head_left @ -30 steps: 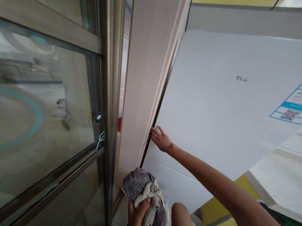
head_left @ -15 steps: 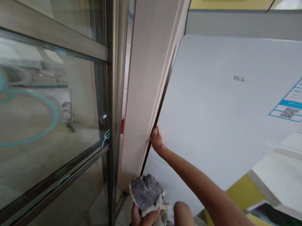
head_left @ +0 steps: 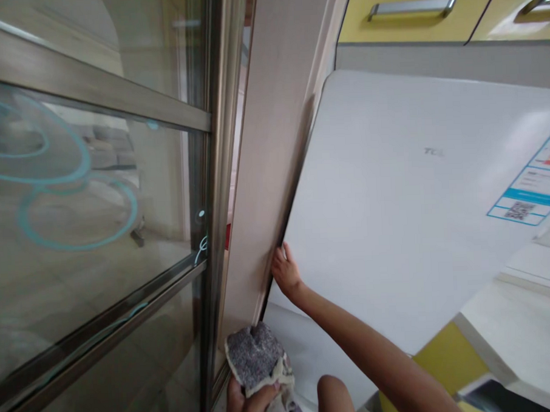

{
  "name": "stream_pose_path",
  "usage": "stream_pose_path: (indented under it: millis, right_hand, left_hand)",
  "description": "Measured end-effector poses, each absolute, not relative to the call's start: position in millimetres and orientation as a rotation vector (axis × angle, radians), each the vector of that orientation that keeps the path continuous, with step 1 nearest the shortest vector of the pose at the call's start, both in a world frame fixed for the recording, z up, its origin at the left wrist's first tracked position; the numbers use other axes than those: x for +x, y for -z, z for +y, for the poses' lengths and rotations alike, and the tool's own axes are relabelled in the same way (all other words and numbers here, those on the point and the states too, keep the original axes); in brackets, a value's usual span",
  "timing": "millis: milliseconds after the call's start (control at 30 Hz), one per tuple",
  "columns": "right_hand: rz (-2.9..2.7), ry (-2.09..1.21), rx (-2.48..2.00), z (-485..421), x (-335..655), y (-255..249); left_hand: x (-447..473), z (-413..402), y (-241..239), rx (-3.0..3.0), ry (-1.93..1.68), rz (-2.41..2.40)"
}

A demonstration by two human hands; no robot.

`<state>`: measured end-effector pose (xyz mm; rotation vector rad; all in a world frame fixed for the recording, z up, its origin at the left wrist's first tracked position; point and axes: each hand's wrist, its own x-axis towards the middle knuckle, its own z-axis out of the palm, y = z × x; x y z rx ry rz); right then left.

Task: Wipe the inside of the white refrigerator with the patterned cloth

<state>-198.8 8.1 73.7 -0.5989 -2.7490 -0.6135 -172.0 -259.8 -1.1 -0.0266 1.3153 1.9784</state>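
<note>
My right hand point(head_left: 287, 271) grips the left edge of a white refrigerator door point(head_left: 384, 195), its fingers curled behind the edge and out of sight. The door stands slightly ajar, with a dark gap along that side. Low in the view, my left hand point(head_left: 251, 406) is closed on a crumpled grey and cream cloth point(head_left: 256, 355). The cloth hangs in front of the lower refrigerator door point(head_left: 303, 344), apart from my right hand.
A metal-framed glass door point(head_left: 210, 190) with blue ring patterns stands on the left, beside a pale wall panel point(head_left: 271, 109). Yellow cabinets point(head_left: 399, 27) with metal handles hang above the refrigerator. A pale countertop point(head_left: 526, 328) lies at the lower right. My knee point(head_left: 334, 398) shows below.
My right hand has pulled the refrigerator door a little outward, widening the gap at its left edge. The cloth in my left hand has shifted slightly left. The view has tilted a little upward.
</note>
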Motion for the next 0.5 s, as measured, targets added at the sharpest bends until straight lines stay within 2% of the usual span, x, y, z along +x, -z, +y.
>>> stream_pose_path:
  millis: [167,300,400,500]
  right_hand:
    - [-2.792,0.649,-0.278,-50,-155,-79]
    - [-2.773,0.581,-0.184,-106,-110,-83]
    - [-2.781,0.427,-0.092,-145,-70,-85]
    - [-2.811,0.096,-0.062,-174,-28,-76]
  left_hand:
    - [-190,-277,3,0.018,-1.939,1.473]
    - [-209,-296,-8,0.079,-1.938,1.387]
    - [-220,-301,-19,0.109,-1.958,1.368]
    - [-225,-302,-24,0.114,-1.986,1.415]
